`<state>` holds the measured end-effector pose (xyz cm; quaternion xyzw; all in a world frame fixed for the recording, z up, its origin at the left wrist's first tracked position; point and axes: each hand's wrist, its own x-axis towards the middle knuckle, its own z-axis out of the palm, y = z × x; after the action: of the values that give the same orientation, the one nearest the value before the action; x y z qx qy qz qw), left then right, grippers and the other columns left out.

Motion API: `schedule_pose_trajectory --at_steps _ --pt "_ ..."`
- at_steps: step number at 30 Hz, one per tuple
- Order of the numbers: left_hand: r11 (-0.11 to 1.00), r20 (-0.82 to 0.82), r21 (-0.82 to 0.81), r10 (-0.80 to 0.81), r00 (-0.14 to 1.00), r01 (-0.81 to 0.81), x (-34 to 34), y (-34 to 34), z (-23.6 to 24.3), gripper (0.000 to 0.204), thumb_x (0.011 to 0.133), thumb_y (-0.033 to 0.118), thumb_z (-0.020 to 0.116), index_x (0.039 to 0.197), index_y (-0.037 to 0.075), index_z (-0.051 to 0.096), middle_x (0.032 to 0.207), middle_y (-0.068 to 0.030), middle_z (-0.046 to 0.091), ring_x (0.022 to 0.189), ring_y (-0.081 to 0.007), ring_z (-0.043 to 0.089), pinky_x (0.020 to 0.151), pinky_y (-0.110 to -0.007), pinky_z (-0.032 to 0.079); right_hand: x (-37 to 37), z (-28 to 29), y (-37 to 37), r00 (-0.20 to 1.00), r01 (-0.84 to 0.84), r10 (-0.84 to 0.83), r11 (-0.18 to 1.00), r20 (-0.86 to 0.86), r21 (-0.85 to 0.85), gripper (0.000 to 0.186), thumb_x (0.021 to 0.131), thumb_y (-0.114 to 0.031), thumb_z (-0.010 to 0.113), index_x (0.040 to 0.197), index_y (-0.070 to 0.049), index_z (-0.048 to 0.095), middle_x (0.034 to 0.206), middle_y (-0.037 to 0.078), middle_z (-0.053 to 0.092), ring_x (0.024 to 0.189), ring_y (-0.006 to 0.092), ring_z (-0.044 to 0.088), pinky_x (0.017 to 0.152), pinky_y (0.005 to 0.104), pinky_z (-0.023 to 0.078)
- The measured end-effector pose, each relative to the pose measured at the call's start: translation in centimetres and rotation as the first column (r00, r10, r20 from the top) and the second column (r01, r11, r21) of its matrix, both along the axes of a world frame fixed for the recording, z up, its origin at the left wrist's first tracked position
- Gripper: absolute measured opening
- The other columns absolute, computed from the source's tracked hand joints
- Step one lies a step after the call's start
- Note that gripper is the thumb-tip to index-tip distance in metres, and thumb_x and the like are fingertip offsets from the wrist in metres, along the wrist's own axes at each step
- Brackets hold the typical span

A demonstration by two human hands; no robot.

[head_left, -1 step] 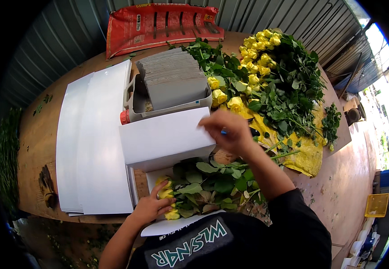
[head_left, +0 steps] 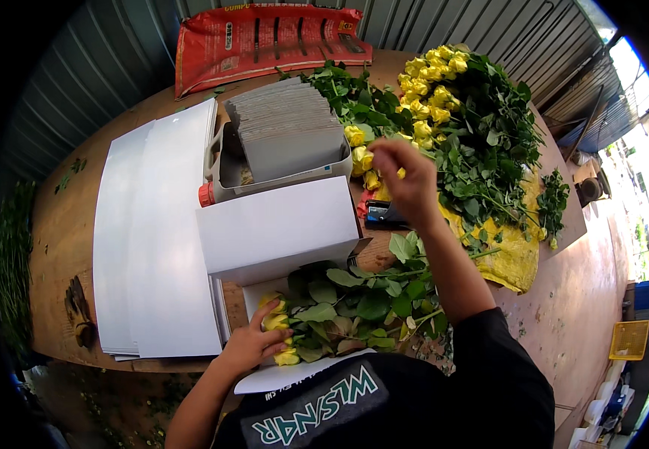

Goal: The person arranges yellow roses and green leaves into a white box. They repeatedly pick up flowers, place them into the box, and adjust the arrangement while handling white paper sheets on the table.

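My left hand (head_left: 253, 346) rests over the heads of several yellow roses (head_left: 274, 322), its fingers curled round them. These roses lie on their side with leafy stems (head_left: 369, 295) pointing right, on a white sheet (head_left: 302, 372). Behind them a white board (head_left: 279, 228) stands bent up against a grey plastic container. My right hand (head_left: 408, 183) is raised beside a pile of yellow roses (head_left: 433, 82), fingers curled in; whether anything is between them cannot be made out. Below it lies a black tool with blue parts (head_left: 384, 215), partly covered.
Grey sheets (head_left: 287, 127) stand stacked in the grey container (head_left: 279, 188) with a red cap. Large white boards (head_left: 152, 239) lie to the left, a dark glove (head_left: 79, 313) beyond. Yellow sacking (head_left: 515, 258) sits under the rose pile; a red bag (head_left: 272, 49) lies at the back.
My right hand has moved up and slightly right, off the edge of the white board, uncovering the black tool. My left hand stays on the roses.
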<state>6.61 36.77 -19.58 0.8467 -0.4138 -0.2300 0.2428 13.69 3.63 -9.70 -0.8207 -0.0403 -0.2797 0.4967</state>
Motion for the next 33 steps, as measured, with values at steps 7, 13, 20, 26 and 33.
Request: schedule_pose_trajectory --at_steps 7,13,20,26,33 --pt "1.000 -0.049 0.022 -0.020 0.999 0.021 0.3 -0.6 0.7 0.024 0.076 0.033 0.060 0.099 0.025 0.061 0.131 -0.0080 0.031 0.068 -0.0208 0.058 0.065 -0.034 0.050 4.9 -12.6 -17.2 0.533 0.263 -0.738 0.610 -0.414 -0.748 0.030 0.075 -0.009 0.052 0.105 -0.010 0.055 0.110 0.012 0.048 0.099 0.0280 0.051 0.077 0.0374 0.044" --pt "0.999 -0.025 0.016 -0.029 0.999 0.029 0.3 -0.6 0.8 0.023 0.077 0.032 0.059 0.098 0.023 0.061 0.131 -0.0088 0.031 0.069 -0.0219 0.059 0.065 -0.034 0.050 1.7 -11.0 -20.7 0.777 0.282 -0.562 0.715 -0.285 -0.640 0.024 0.073 -0.012 0.058 0.097 -0.012 0.058 0.096 0.008 0.053 0.091 0.0260 0.052 0.076 0.0346 0.043" --pt "1.000 -0.030 0.021 -0.021 0.999 0.022 0.0 -0.5 0.1 0.024 0.078 0.032 0.058 0.100 0.023 0.059 0.133 -0.0095 0.028 0.072 -0.0224 0.059 0.067 -0.034 0.049 -7.3 1.7 -17.4 0.975 0.011 0.006 0.997 -0.221 0.076 0.014 0.082 -0.001 0.049 0.093 0.003 0.055 0.091 -0.001 0.048 0.080 0.0045 0.046 0.070 0.0170 0.037" --pt "0.999 -0.042 0.011 -0.031 0.999 0.032 0.1 -0.4 0.2 0.027 0.079 0.033 0.056 0.102 0.020 0.059 0.135 -0.0106 0.024 0.076 -0.0262 0.059 0.070 -0.035 0.049 -10.8 8.0 -8.0 0.980 -0.092 -0.024 0.830 -0.199 -0.550 0.022 0.073 0.005 0.055 0.094 -0.001 0.059 0.084 0.008 0.056 0.073 0.0167 0.055 0.064 0.0249 0.044" --pt "0.998 0.055 -0.019 -0.054 0.997 0.055 -0.5 -0.2 0.1 0.030 0.082 0.040 0.049 0.096 0.015 0.056 0.135 -0.0123 0.025 0.064 -0.0276 0.061 0.059 -0.037 0.050 -6.8 -2.7 10.0 0.916 -0.380 0.170 0.664 -0.364 -0.644 0.013 0.073 -0.017 0.060 0.082 -0.008 0.060 0.069 0.007 0.059 0.060 0.0247 0.058 0.055 0.0340 0.046"
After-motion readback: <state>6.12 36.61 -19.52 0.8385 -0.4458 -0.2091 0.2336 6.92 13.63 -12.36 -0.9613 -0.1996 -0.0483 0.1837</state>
